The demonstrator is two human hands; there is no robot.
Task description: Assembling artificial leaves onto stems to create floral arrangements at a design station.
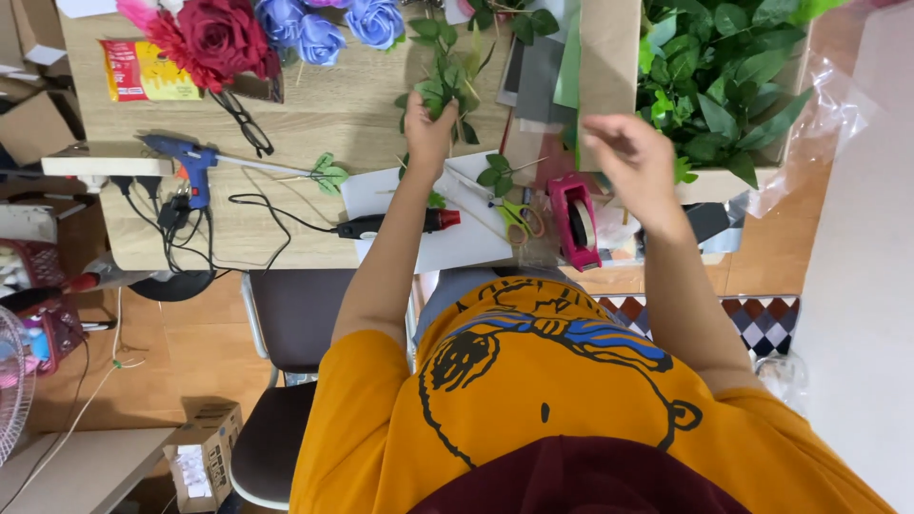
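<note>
My left hand (428,128) is raised over the wooden table (314,124) and is closed around a green leafy stem (446,81) that stands up from its fingers. My right hand (633,157) hovers to the right, beside a cardboard box (609,67). Its fingers are drawn together and blurred, and I cannot tell whether they pinch anything. Between the hands lie loose leaf sprigs (497,173) on a white sheet (457,247).
A pink tape dispenser (576,221), green scissors (517,217) and a black-and-red corded tool (400,224) lie near the table's front edge. A blue glue gun (190,162), glasses (246,122), red rose (224,38) and blue roses (324,29) sit left. Green foliage (724,76) fills the box at right.
</note>
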